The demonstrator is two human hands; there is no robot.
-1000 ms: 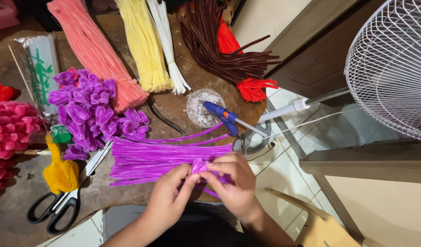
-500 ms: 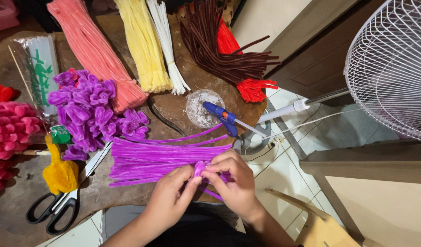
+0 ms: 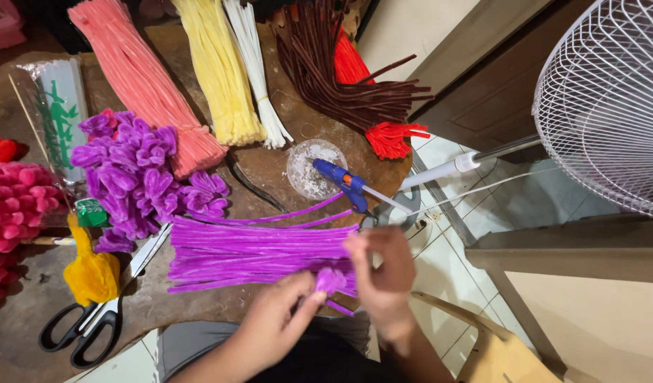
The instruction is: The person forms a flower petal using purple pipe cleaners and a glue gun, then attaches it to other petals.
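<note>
- Left hand [image 3: 280, 319]: fingers pinched on a small curled purple pipe cleaner piece [image 3: 331, 281] at the table's near edge.
- Right hand [image 3: 384, 273]: fingertips closed on the same piece from the other side.
- Behind the hands: bundle of straight purple pipe cleaners [image 3: 259, 254].
- Beyond it: blue glue gun [image 3: 344, 179]; at left, black-handled scissors [image 3: 85, 326].
</note>
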